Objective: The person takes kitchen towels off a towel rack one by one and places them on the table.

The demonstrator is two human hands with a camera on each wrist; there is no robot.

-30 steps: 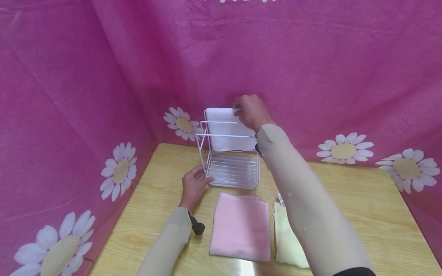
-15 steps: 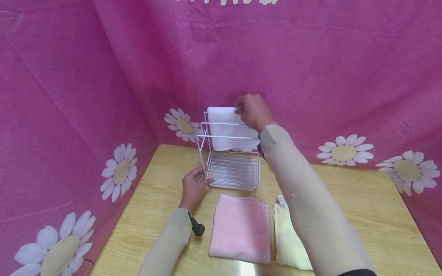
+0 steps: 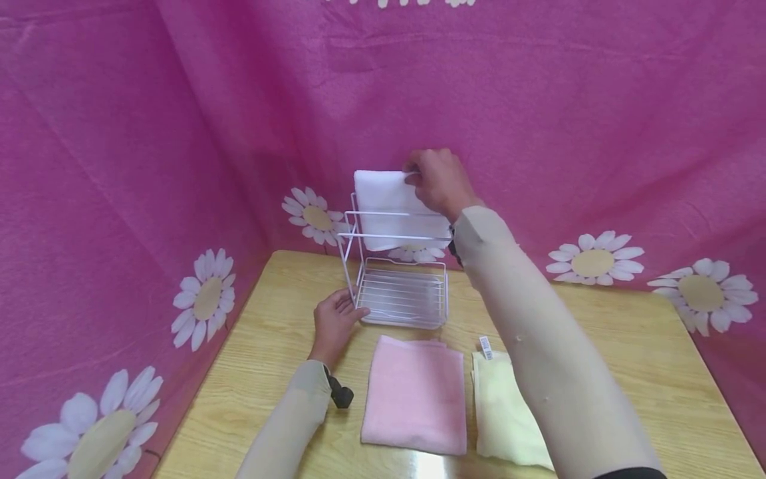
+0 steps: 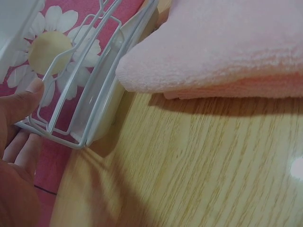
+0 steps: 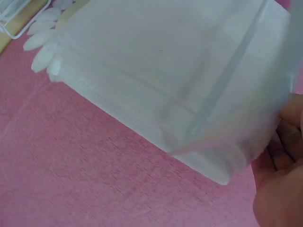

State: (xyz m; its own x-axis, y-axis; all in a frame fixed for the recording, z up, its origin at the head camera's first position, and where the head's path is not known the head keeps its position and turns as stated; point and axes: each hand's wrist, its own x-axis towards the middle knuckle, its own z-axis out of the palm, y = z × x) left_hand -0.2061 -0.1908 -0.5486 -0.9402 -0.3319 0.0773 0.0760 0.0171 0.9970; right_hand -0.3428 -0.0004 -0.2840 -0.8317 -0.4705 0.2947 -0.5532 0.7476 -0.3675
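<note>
A white wire rack (image 3: 399, 297) with a shallow tray at its base stands near the back of the wooden table. My left hand (image 3: 334, 326) holds its lower left corner; the left wrist view shows the thumb on one side of the wire frame (image 4: 60, 124) and fingers on the other. Above, my right hand (image 3: 443, 183) pinches the top edge of a folded white towel (image 3: 383, 189). The towel hangs behind the rack's two front upper bars, its top edge above them. My right forearm hides part of the rack's upper right side.
A folded pink towel (image 3: 415, 399) lies in front of the rack. To its right lies a pale yellow towel (image 3: 509, 412) with a white tag (image 3: 486, 348), partly under my right arm. A pink flowered cloth (image 3: 509, 100) hangs behind and left of the table (image 3: 634, 372).
My right hand has risen slightly, lifting the white towel so its top and bottom edges sit higher against the rack. The left hand stays at the rack's corner.
</note>
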